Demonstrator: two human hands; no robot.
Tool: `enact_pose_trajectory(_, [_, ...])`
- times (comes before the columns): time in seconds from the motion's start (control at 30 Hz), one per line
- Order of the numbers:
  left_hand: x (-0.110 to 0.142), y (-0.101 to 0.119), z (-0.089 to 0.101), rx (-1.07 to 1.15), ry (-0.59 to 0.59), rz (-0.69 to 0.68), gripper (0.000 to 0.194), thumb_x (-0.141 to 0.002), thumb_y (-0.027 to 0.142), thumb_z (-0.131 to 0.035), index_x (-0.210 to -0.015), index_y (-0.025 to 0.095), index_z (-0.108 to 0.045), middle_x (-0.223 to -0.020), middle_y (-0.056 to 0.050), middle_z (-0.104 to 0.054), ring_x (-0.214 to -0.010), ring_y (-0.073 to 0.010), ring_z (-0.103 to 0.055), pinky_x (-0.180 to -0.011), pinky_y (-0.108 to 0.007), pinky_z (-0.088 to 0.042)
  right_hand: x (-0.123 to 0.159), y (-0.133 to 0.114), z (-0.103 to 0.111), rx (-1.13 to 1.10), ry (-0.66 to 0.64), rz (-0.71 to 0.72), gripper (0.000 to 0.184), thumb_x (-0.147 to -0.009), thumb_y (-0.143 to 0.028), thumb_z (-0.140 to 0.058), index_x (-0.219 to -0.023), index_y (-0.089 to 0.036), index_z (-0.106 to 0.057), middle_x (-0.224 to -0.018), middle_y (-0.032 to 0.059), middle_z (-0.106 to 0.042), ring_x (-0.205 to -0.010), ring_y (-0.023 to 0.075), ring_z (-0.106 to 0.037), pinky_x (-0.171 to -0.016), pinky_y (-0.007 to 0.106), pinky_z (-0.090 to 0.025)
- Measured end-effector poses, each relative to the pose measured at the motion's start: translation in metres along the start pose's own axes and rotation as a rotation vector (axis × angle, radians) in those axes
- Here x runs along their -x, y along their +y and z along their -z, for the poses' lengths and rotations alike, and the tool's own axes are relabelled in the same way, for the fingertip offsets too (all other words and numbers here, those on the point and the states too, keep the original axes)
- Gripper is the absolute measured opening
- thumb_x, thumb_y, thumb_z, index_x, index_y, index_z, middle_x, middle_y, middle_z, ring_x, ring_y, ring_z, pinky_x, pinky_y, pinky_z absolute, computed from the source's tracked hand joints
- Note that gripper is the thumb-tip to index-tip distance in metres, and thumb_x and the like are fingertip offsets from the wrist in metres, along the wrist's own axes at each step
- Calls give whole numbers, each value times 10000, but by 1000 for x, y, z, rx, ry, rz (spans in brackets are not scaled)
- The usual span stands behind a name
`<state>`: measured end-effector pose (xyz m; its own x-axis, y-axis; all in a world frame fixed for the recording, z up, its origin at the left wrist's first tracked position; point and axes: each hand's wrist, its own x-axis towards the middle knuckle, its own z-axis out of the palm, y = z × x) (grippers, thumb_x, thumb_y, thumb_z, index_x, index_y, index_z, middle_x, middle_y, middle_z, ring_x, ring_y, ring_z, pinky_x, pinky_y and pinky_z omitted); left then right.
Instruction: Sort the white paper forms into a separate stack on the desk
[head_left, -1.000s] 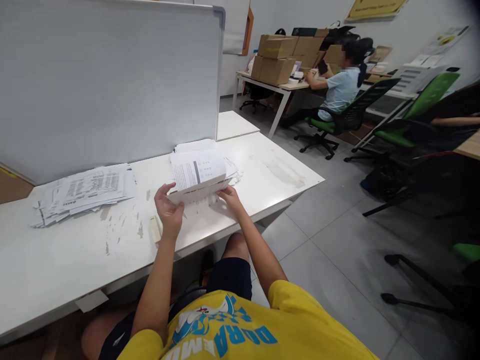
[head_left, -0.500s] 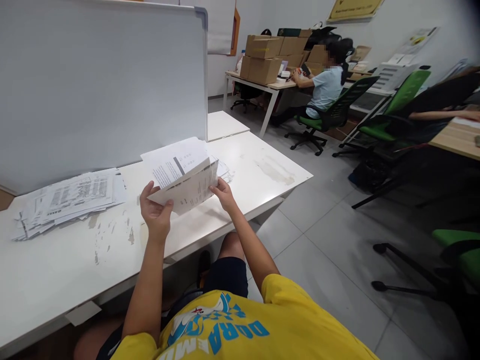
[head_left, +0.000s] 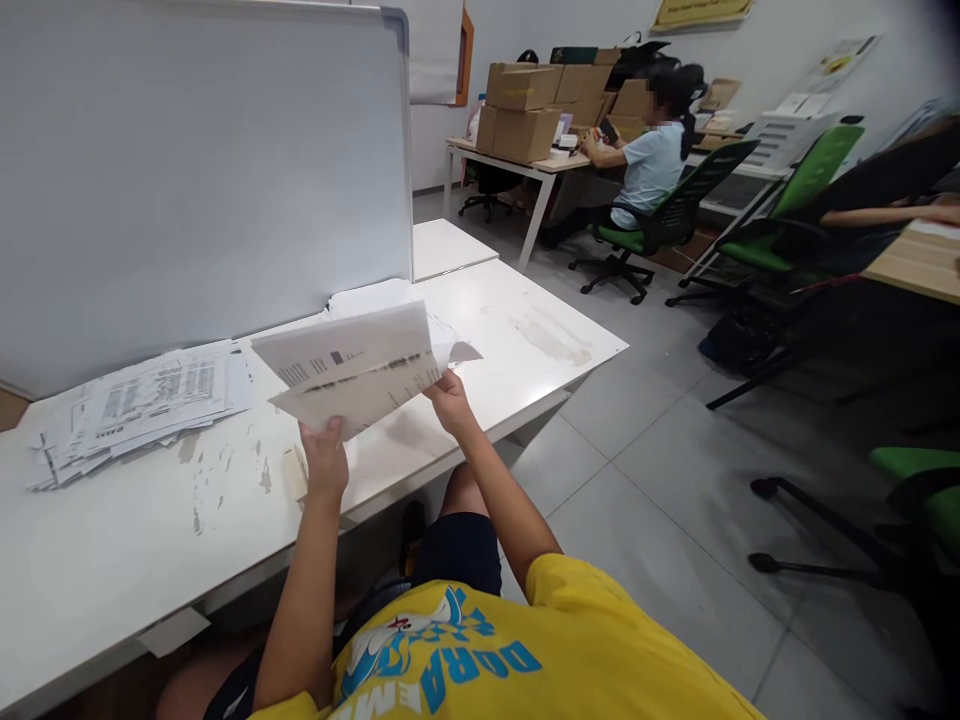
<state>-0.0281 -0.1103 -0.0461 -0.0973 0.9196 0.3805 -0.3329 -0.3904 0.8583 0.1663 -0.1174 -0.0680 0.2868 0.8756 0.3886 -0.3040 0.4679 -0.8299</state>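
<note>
Near the front edge of the desk (head_left: 150, 530), the paper (head_left: 360, 392) stretches lengthwise between the left hand (head_left: 325, 462) and right hand (head_left: 452, 404), both pinching it.

Held papers (head_left: 360, 372): thin white printed paper, raised and tilted above the desk (head_left: 517, 320), near its front edge. Upper part shows columns of small grey text and one small dark block; a dark printed band crosses the middle; lower part paler, with sparse print. Far left corner flat, near left portion drawn to a point, right end curled. One folded sheet or several: cannot tell. Gripped at the near edge by the left hand (head_left: 326, 460), at the right end by the right hand (head_left: 450, 400).

Rear stack (head_left: 371, 294): white sheets, lying by the desk's far edge, mostly hidden behind the held papers.

Left pile (head_left: 157, 400): printed sheets, lying flat, unevenly overlapped, margins jutting.
</note>
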Motion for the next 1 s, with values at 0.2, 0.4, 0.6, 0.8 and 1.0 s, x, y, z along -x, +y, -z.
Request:
enact_pose_trajectory(0.2, [1,-4,19,58,31,515,508,-735,538,-734,-1124,219,-667,-1207,-100,-692,-1306,-275,-536,-1082,-375,-467,5,-14,-4,3,-179,-42,350,-730,-503,-763,-951,-238,-706,-973,27,-726,-1000,240,-644,-913,410,-526])
enact_pose_trajectory(0.4, [-7,4,14,250,53,624,415,-675,475,-747,-938,155,-714,-970,-123,-757,-1156,-357,-638,-983,-468,-541,9,-16,-1,-8,-233,-138,405,-717,-510,-770,-1016,-246,-700,-960,38,-728,-1017,262,-645,-868,401,-534])
enact_pose_trajectory(0.6, [-26,-2,6,353,74,374,372,-668,457,-700,-903,170,-724,-979,-96,-757,-1190,-330,-619,-1034,-431,-503,12,-18,0,40,-157,-193,372,-736,-455,-755,-1031,-242,-678,-1036,26,-711,-1013,234,-633,-921,366,-500])
enact_pose_trajectory(0.8, [-35,7,4,271,37,210,447,-608,385,-743,-1021,216,-710,-1055,-63,-743,-1161,-295,-633,-1053,-398,-483,15,-17,4,104,-120,-218,328,-720,-453,-750,-951,-235,-668,-955,24,-702,-944,228,-634,-884,360,-492])
enact_pose_trajectory(1.0, [-32,25,3,154,-164,18,596,-593,439,-832,-1131,253,-656,-1121,-76,-707,-1083,-289,-659,-977,-416,-530,15,-16,-7,130,52,-91,300,-738,-466,-706,-911,-233,-631,-878,18,-681,-907,222,-610,-854,348,-495])
